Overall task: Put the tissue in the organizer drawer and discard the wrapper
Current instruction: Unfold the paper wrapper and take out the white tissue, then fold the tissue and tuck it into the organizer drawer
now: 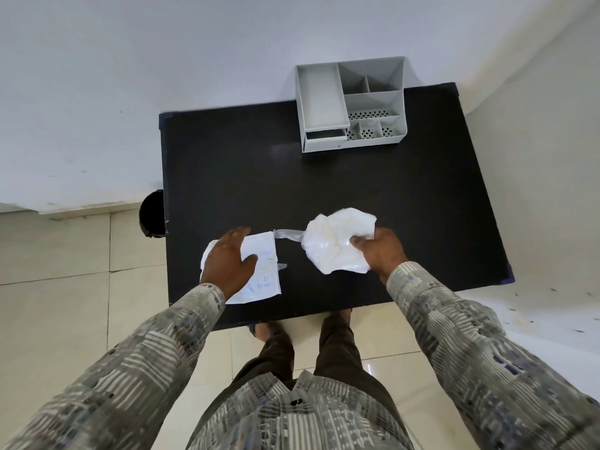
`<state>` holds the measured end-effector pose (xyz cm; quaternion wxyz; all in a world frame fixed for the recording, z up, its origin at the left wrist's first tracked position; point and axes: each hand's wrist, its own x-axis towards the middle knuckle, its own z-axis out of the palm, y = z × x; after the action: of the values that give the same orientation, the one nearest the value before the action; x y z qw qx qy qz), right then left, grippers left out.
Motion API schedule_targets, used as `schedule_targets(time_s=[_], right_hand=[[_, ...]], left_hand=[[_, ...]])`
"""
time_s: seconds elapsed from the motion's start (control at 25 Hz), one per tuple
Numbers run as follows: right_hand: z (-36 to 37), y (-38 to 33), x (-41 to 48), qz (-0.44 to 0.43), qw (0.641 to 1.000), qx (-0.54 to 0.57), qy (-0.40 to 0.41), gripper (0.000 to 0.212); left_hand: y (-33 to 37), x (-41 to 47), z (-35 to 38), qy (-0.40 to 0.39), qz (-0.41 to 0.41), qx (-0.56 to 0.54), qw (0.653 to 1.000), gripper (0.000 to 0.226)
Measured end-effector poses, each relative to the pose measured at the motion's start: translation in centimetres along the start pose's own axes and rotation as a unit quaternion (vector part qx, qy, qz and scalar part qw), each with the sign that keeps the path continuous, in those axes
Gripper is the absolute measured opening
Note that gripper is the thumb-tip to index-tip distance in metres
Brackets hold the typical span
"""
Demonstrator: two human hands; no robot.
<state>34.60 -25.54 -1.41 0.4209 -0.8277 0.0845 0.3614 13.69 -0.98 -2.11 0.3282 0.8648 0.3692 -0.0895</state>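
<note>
a: tissue (337,241) is out of its pack and bunched in my right hand (376,251), fingers pinched on its right edge, held just above the near half of the black table (389,196).

b: and your left?

a: left hand (227,261) lies flat and spread on the wrapper (263,274), pressing it to the table, not closed round it. a thin clear strip (287,234) runs between the wrapper's torn corner and the tissue (i can't tell whether it is attached at both ends).

b: how will the tissue handle?

a: i'd judge very light, soft and floppy. it crumples rather than holds a shape, and it would tear before it slipped. best taken by gathering it into the palm, not by 1 corner, so nothing trails.

b: is the drawer ready?

a: the grey organizer (373,102) stands at the far side of the table, well apart from both hands. its drawer (325,135), low on the left front, looks pulled out a little. the gap seems shallow, so the wad should be folded flatter before it goes in.

b: and the wrapper?

a: stiffer, flat and a bit slick, i think. i'd pinch an edge. a dark round bin (152,219) sits on the floor just beside the table's left edge, the likely place for it.
</note>
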Motion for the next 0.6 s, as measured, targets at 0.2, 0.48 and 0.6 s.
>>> schedule_targets(time_s=[0.2,0.48,0.6], right_hand=[[-3.8,-3.9,-0.7,-0.061,0.990,-0.052,-0.115,0.025],[-7.0,-10.7,-0.7,-0.178,0.912,-0.287,-0.234,0.023],[-6.9,-12.5,-0.2,-0.182,0.893,-0.308,-0.273,0.018]], left_hand=[[5.6,1.9,-0.5,0.002,-0.011,-0.136,0.991,0.050],[10.9,3.0,-0.1,-0.266,0.025,-0.160,0.950,0.047],[12.2,1.2,0.9,-0.345,-0.004,-0.211,0.915,0.040]])
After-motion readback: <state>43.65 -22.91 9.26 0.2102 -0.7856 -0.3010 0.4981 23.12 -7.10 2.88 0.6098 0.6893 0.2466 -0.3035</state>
